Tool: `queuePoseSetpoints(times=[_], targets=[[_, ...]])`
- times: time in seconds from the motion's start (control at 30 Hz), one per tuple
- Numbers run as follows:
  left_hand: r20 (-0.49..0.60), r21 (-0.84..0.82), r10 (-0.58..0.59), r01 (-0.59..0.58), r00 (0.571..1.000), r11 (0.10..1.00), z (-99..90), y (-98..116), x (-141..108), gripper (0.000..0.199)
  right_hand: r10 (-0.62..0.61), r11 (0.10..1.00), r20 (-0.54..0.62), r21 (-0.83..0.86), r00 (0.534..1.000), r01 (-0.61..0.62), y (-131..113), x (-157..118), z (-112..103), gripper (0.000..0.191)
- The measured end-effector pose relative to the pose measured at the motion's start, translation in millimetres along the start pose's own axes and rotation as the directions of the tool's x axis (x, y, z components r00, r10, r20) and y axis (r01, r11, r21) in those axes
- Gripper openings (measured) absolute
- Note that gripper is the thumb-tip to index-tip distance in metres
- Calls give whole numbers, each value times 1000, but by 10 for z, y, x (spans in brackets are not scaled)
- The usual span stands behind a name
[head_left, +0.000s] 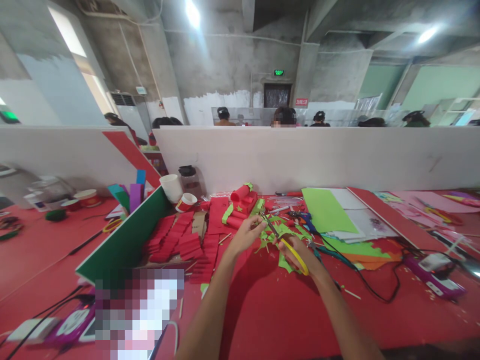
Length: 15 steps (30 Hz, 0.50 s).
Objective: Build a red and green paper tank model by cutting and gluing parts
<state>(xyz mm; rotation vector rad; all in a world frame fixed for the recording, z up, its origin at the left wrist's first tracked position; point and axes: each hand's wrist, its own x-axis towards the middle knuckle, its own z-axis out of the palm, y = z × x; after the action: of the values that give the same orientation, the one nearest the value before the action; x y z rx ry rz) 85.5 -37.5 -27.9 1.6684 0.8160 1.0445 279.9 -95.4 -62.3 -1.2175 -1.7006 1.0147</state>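
Note:
My right hand [294,252] is closed round yellow-handled scissors [295,254], whose dark blades point up and left toward my other hand. Close to the blade tips, my left hand [250,231] pinches something too small to make out. Beneath and beyond both hands lies a heap of green paper scraps [279,232]. Just past my left hand, red rolls with green bands [242,192] are stacked, one bearing a green star. Folded red strips [176,235] are piled to the left of my left forearm.
A white cup [171,188], a paper cup [186,202] and a dark-lidded bottle [190,180] stand at the back left. A glue gun [305,220] with a black cord lies right of the scraps. Green sheets [330,210] lie further right. A white partition [300,157] closes the back.

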Motion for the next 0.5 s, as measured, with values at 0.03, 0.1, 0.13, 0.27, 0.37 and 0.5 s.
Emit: queuePoseSetpoints(times=[0.03, 0.1, 0.13, 0.27, 0.37, 0.5], targets=[[-3, 5, -3, 3, 1000, 1000, 0, 8, -2, 34, 0, 1000, 3, 5, 1000, 0, 6, 3, 2, 52], [-11, 13, -9, 9, 1000, 1000, 1, 24, -9, 34, -1, 1000, 9, 15, 1000, 1, 15, 9, 3, 50], [-15, 15, -10, 10, 1000, 1000, 2, 32, -12, 34, -3, 1000, 10, 19, 1000, 3, 17, 11, 3, 50], [-11, 6, -4, 4, 1000, 1000, 12, 46, -22, 33, -8, 999, 11, 43, 1000, 7, -2, 14, 4, 50], [8, -19, 6, -6, 1000, 1000, 29, 36, -19, 32, -1, 999, 8, 55, 1000, 0, -36, 10, 8, 51], [-31, -46, -3, 2, 1000, 999, 56, 18, -6, 33, 12, 997, 3, 77, 1000, -13, -49, 6, 19, 51]])
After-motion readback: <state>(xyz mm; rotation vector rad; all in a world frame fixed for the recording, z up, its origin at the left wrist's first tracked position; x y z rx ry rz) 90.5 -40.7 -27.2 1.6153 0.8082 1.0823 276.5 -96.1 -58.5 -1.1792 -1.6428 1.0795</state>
